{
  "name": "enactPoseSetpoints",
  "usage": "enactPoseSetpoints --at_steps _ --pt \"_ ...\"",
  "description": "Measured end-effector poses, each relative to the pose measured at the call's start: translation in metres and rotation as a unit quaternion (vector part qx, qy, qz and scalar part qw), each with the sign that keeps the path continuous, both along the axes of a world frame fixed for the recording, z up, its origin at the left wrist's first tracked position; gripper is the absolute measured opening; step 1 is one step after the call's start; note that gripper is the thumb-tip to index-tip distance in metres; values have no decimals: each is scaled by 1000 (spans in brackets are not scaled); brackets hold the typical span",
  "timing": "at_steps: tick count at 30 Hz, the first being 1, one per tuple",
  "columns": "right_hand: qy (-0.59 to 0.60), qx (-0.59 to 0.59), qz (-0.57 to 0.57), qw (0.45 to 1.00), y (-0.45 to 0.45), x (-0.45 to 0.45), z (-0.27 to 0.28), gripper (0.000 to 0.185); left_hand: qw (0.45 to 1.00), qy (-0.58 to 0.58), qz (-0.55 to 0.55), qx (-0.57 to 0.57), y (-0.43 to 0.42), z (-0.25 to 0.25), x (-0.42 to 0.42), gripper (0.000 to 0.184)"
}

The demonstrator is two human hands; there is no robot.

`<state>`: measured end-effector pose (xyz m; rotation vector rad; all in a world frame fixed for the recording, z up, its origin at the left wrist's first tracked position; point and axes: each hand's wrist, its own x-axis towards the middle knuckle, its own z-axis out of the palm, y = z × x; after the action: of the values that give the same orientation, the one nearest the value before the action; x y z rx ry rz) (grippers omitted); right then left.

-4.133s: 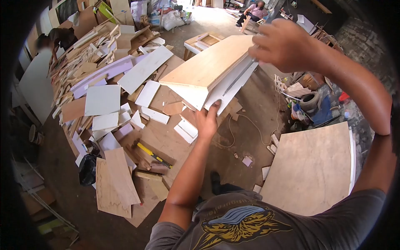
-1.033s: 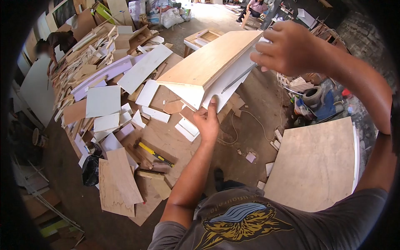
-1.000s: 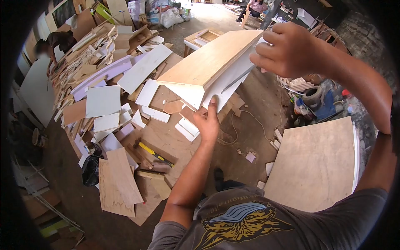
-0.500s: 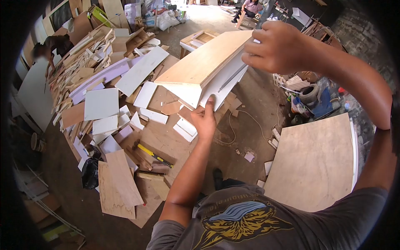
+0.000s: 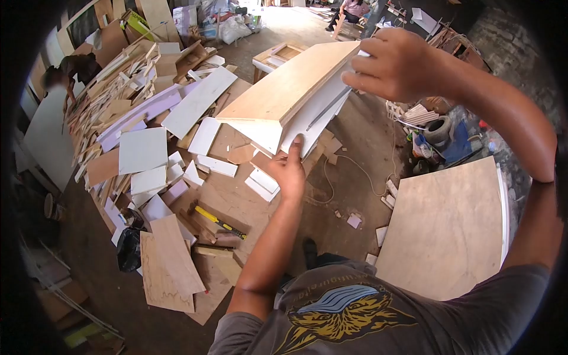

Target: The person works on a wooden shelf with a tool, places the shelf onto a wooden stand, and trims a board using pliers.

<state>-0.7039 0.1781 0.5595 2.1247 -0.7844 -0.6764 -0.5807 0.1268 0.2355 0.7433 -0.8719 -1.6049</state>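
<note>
So I'm working with two hands here and one box (image 5: 290,80). My left hand (image 5: 288,167) is gripping the box's near lower corner, thumb pressing on the white inside face. My right hand (image 5: 393,65) is curling up by the far end, fingers closing on one thin grey rod (image 5: 327,109) that's slanting down to that face. The box is hanging tilted over the edge of the surface (image 5: 228,192), blocking part of a small wooden frame (image 5: 285,52) behind it.

On the surface, one yellow-and-black hammer (image 5: 218,222) is lying among scraps, too many for me to be counting. Two plywood offcuts (image 5: 176,254) are overlapping near one black bag (image 5: 128,248). Over on the right, one big plywood sheet (image 5: 441,231) is sitting well apart, with one tyre (image 5: 436,131) lying beyond it. A cord (image 5: 331,188) is looping across the floor (image 5: 325,228). Two other people are showing: one is bending by the scrap pile (image 5: 86,68), one is sitting up top (image 5: 353,10).
</note>
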Motion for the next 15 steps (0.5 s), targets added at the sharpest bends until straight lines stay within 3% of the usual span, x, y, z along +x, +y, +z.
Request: enactPoseSetpoints --at_steps 1,3,6,8,11,14,15 --pt "-10 3 -16 1000 -1 3 -2 33 1000 6 -1 10 -1 1 1 54" --pt "-41 69 -358 930 -18 21 5 34 999 -18 -7 32 2 6 6 49" --pt "-131 116 -428 887 -9 4 7 35 999 40 4 28 4 14 1 43" --pt "-221 68 -204 951 11 -20 0 34 998 40 -24 29 1 7 5 35" --pt "3 44 -20 999 7 -4 9 15 998 2 -53 30 -1 8 9 31" --pt "37 31 83 995 7 5 6 29 998 24 -55 16 -2 9 10 30" --pt "-41 29 -35 998 2 7 6 27 998 19 -56 11 -4 3 9 30"
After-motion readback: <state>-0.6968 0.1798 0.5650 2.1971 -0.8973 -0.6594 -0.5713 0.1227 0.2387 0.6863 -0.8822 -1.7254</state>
